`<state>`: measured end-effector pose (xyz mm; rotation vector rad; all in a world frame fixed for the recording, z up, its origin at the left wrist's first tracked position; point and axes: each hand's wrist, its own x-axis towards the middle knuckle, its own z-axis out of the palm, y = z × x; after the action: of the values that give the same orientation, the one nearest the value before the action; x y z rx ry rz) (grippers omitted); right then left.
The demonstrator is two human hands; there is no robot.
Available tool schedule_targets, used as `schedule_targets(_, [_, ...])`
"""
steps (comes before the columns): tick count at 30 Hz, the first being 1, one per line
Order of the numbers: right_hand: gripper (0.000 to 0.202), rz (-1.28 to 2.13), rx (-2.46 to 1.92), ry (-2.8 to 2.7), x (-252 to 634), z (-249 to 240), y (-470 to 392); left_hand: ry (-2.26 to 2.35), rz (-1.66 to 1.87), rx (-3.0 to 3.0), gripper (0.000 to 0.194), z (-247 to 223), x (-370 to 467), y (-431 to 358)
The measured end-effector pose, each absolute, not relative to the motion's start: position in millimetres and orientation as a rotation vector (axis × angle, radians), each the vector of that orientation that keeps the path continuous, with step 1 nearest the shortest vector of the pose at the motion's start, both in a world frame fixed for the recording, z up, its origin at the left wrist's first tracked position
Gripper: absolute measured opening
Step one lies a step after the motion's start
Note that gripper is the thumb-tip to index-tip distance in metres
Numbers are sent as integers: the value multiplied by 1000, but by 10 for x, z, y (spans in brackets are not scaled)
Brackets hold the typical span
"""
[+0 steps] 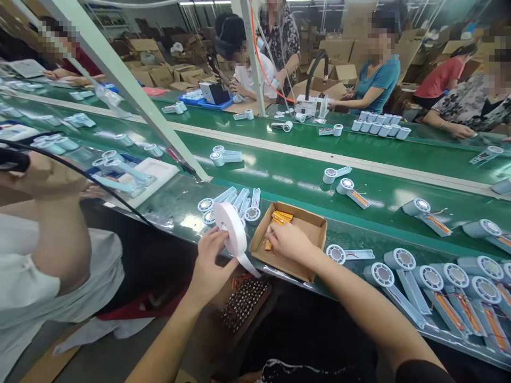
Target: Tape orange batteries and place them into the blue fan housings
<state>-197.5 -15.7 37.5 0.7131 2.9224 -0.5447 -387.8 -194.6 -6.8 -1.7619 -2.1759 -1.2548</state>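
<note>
A roll of white tape (235,230) stands upright in my left hand (213,263), whose fingers and thumb close round its near side; a loose strip hangs below it. My right hand (289,242) reaches into a shallow cardboard box (315,226), its fingers bunched over orange pieces (281,217). Whatever those fingertips pinch is too hidden to make out. Several light blue fan housings (252,214) lie behind the tape roll. Right of the box, one housing with an open handle (336,254) rests on the table.
Many housings with orange parts (431,277) crowd the right side. A green conveyor (279,181) carries more beyond the table. A slanted metal post (139,106) rises at the left, near a co-worker's arm (59,234). Below the table edge sits a tray of small dark parts (245,304).
</note>
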Motion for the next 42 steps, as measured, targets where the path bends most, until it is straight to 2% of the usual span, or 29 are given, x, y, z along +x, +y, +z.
schedule_targets(6, [21, -427, 433, 2988, -2217, 56, 51, -2045, -1039, -1910, 44, -71, -3746, -1933])
schedule_targets(10, [17, -605, 394, 3015, -1977, 136, 136, -1980, -930, -1940, 49, 39, -3698, -1953])
schedule_targets(12, [20, -976, 583, 3025, -1764, 249, 176, -1927, -874, -1935, 53, 105, -3655, -1968])
schedule_targets(15, [25, -1869, 926, 2811, -1449, 430, 122, -1831, -796, -1999, 57, 188, -3581, -1967])
schedule_targets(17, [30, -2174, 995, 2665, -1298, 552, 16, -1775, -730, -2070, 58, 229, -3545, -1949])
schedule_targets(19, [19, -2031, 999, 2743, -1200, 677, -90, -1719, -655, -2129, 58, 266, -3524, -1926])
schedule_targets(22, [2, -1479, 888, 2956, -1105, 854, -152, -1635, -560, -2208, 56, 348, -3509, -1892])
schedule_targets(24, [5, -1285, 782, 2977, -1043, 938, -111, -1585, -486, -2264, 55, 430, -3499, -1869])
schedule_targets(26, [7, -1302, 708, 2899, -976, 972, -27, -1532, -391, -2316, 57, 516, -3480, -1844])
schedule_targets(29, [3, -1783, 703, 2669, -892, 884, 89, -1449, -277, -2365, 64, 590, -3404, -1789])
schedule_targets(31, [18, -2316, 834, 2428, -871, 727, 82, -1413, -295, -2327, 60, 572, -3292, -1726])
schedule_targets(34, [49, -3086, 1263, 1973, -931, 422, -125, -1421, -494, -2190, 51, 451, -3013, -1595])
schedule_targets(36, [56, -3502, 1594, 1649, -1011, 257, -319, -1479, -656, -2099, 54, 344, -2768, -1525])
schedule_targets(39, [53, -3799, 1841, 1348, -996, 221, -428, -1599, -877, -2039, 59, 225, -2413, -1519])
schedule_targets(42, [44, -3887, 1933, 1599, -647, 462, -140, -1641, -1010, -2180, 54, 205, -2300, -1540])
